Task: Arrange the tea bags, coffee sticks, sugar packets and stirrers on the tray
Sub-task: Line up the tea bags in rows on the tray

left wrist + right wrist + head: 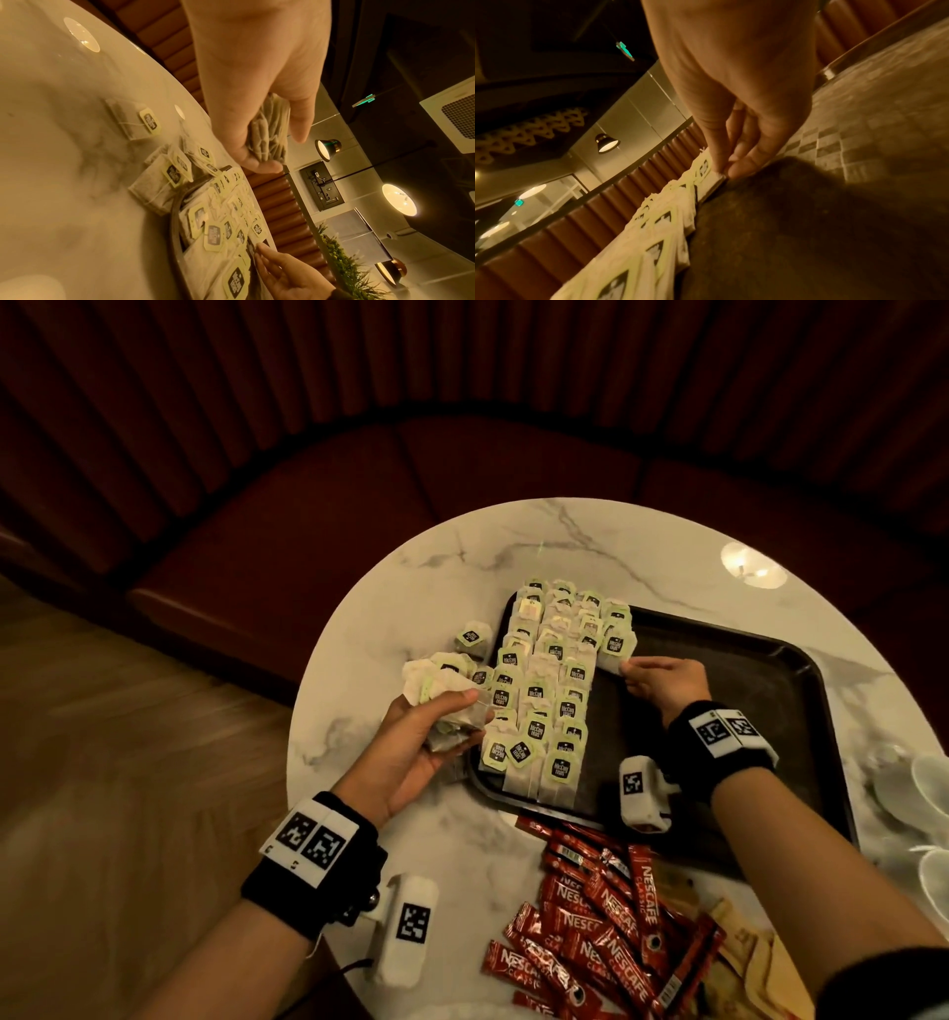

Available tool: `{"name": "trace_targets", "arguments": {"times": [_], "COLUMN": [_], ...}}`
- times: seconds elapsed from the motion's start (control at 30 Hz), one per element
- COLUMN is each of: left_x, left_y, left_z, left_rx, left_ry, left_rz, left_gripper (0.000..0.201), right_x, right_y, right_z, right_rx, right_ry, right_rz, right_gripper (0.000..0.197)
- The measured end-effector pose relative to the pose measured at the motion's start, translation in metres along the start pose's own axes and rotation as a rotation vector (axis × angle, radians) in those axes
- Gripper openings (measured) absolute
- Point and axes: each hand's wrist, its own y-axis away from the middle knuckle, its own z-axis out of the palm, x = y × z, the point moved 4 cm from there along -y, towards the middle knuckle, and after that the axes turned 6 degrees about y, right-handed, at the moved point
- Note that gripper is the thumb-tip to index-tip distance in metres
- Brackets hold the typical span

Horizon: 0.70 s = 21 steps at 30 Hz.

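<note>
A dark tray (729, 690) lies on the round marble table (390, 588). Rows of tea bags (552, 680) with green tags cover its left part. My left hand (436, 737) hovers over the tray's left rim and grips a bunch of tea bags (270, 136). My right hand (652, 675) reaches across the tray and pinches the edge of one tea bag (714, 174) at the right side of the rows. Several loose tea bags (470, 642) lie on the table left of the tray. Red coffee sticks (601, 922) are heaped near the front edge.
Brown sugar packets (744, 952) lie under and right of the coffee sticks. Clear glassware (924, 788) stands at the table's right edge. A dark red upholstered bench (359, 469) curves behind the table. The tray's right half (760, 711) is bare.
</note>
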Motion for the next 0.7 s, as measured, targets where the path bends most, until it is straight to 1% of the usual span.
{"name": "trace_targets", "arguments": {"times": [0.07,0.1,0.17,0.23,0.27,0.5,0.6,0.7], "left_x": [0.002,0.002,0.002,0.002,0.001,0.001,0.001,0.001], "left_y": [-0.001,-0.001,-0.003,-0.003,-0.003,-0.002,-0.001,-0.001], "left_z": [-0.002,-0.003,-0.006,-0.006,-0.006,0.001,0.003,0.005], "left_rx": [0.010,0.018,0.031,0.034,0.031,0.001,-0.008,-0.015], "left_ry": [-0.020,-0.030,-0.045,-0.042,-0.036,-0.038,-0.026,-0.006], "left_rz": [0.011,0.015,0.021,0.021,0.021,0.029,0.028,0.020], "left_gripper": [0.018,0.015,0.015,0.017,0.017,0.009,0.012,0.016], "right_x": [-0.001,-0.002,-0.006,-0.010,-0.011,-0.015,-0.016,-0.024], "right_y": [-0.002,-0.002,-0.002,-0.002,-0.003,0.000,0.001,0.015], "right_z": [0.001,0.001,0.002,0.004,0.005,-0.001,-0.004,-0.006], "right_rx": [0.005,0.016,0.024,-0.002,-0.011,0.006,0.023,0.062], "right_ry": [0.038,0.053,0.071,0.112,0.132,0.163,0.167,0.155], "right_rz": [-0.007,-0.016,-0.040,-0.065,-0.074,-0.127,-0.147,-0.203], "right_gripper": [0.012,0.014,0.022,0.031,0.032,0.033,0.029,0.022]}}
